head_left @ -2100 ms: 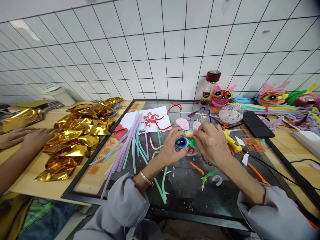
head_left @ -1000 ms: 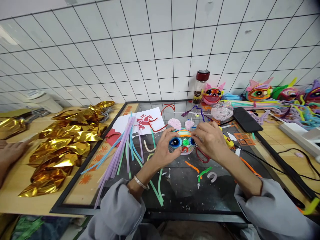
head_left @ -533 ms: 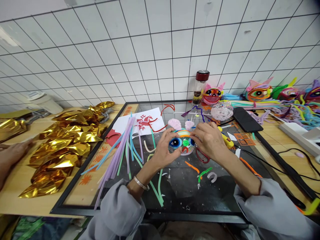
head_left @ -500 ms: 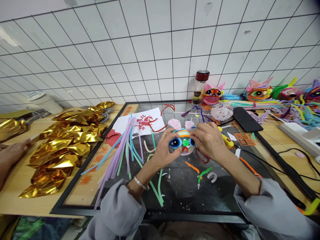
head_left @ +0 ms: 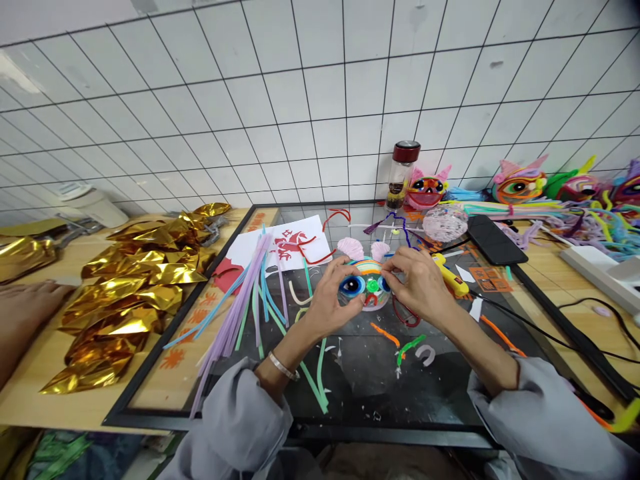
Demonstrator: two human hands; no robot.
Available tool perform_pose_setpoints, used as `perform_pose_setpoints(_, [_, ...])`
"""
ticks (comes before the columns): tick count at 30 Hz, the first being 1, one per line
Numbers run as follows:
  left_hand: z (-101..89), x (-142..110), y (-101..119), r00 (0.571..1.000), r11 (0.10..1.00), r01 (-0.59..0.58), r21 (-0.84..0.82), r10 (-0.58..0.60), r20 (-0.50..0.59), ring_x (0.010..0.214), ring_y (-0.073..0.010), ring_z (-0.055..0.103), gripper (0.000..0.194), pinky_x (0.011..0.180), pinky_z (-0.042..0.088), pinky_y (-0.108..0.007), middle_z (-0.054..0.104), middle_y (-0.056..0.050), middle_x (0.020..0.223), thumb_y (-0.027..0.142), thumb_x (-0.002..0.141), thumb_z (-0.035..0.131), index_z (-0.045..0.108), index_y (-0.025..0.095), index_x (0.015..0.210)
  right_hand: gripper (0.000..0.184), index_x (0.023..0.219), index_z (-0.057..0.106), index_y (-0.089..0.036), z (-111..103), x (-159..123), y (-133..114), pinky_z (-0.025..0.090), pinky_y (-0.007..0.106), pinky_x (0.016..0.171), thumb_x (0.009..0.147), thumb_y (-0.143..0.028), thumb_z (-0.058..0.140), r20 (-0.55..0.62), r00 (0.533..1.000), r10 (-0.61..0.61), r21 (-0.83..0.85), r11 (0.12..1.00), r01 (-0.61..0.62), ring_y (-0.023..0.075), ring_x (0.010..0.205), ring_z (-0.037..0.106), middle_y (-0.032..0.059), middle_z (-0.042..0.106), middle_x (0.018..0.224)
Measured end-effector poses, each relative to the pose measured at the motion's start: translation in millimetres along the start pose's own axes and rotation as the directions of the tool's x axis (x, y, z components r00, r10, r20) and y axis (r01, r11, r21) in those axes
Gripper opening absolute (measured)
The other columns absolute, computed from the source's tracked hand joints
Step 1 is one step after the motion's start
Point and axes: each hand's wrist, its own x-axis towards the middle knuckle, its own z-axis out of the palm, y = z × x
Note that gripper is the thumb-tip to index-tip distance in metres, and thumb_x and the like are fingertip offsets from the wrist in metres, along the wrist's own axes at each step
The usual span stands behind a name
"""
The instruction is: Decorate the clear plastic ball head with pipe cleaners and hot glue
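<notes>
A small animal-head craft (head_left: 371, 268), with big blue eyes, a green nose, pink fan-shaped ears and coloured pipe-cleaner stripes, sits between my hands over the dark glass board. My left hand (head_left: 330, 298) grips its left side, thumb low and fingers along the top. With fingertips pinched together, my right hand (head_left: 419, 280) presses at the right eye, which it partly covers. Any small piece between those fingertips is hidden. Just right of that hand lies a yellow glue gun (head_left: 454, 279). Orange (head_left: 385, 333) and green pipe-cleaner pieces (head_left: 410, 348) lie in front of the head.
Left of centre lies a bundle of purple pipe cleaners (head_left: 240, 313), near white paper (head_left: 317, 230). Gold foil (head_left: 125, 300) covers the left table, beside another person's arm (head_left: 25, 320). A bottle (head_left: 403, 177), phone (head_left: 495, 240) and finished heads (head_left: 520, 183) stand or lie rightward.
My hands stay almost in place on the animal head. At the left edge, the other person's arm has shifted, reaching slightly farther in and higher beside the gold foil.
</notes>
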Motion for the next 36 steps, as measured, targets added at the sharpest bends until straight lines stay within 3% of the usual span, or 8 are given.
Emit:
perform_pose_setpoints(7, [-0.5,0.3,-0.1,1.000,1.000,0.006,-0.007,-0.006,0.008,0.130,-0.0277,0.049,0.034,0.106,0.042,-0.046,0.055,-0.013,0.128,0.017,0.074,0.063,0.056,0.021,0.108,0.010,0.075,0.065,-0.018,-0.2,1.7,3.0,0.039,0.030,0.068,0.082,-0.016,0.058,0.000,1.000,0.026,0.203,0.979,-0.025,0.0181,0.074,0.057,0.0045,0.062,0.078])
perform_pose_setpoints(12, [-0.5,0.8,0.3,1.000,1.000,-0.002,-0.016,0.003,0.013,0.130,-0.0277,0.048,0.033,0.106,0.041,-0.047,0.055,-0.013,0.126,0.017,0.075,0.062,0.056,0.020,0.107,0.012,0.078,0.064,-0.017,0.3,3.7,2.4,0.043,0.030,0.069,0.081,-0.009,0.056,-0.039,0.999,-0.029,0.330,0.943,0.041,0.0179,0.076,0.059,0.0052,0.064,0.080])
perform_pose_setpoints(25, [-0.4,0.0,0.3,1.000,1.000,-0.004,-0.006,0.004,0.019,0.130,-0.0271,0.047,0.034,0.108,0.041,-0.046,0.054,-0.013,0.128,0.019,0.076,0.062,0.055,0.020,0.109,0.036,0.094,0.074,-0.021,8.6,4.1,10.4,0.036,0.028,0.064,0.087,-0.002,0.045,-0.132,0.927,-0.352,0.169,0.913,0.371,0.0145,0.070,0.052,0.0032,0.056,0.075])
perform_pose_setpoints(36, [1.0,0.0,-2.3,0.999,0.999,-0.039,-0.015,0.039,0.000,0.129,-0.0276,0.048,0.036,0.106,0.043,-0.047,0.054,-0.013,0.127,0.018,0.076,0.061,0.054,0.020,0.111,0.040,0.102,0.073,-0.024,8.8,4.2,10.9,0.037,0.028,0.064,0.090,-0.004,0.041,-0.044,0.947,-0.319,0.227,0.920,0.320,0.0145,0.073,0.049,0.0032,0.053,0.078])
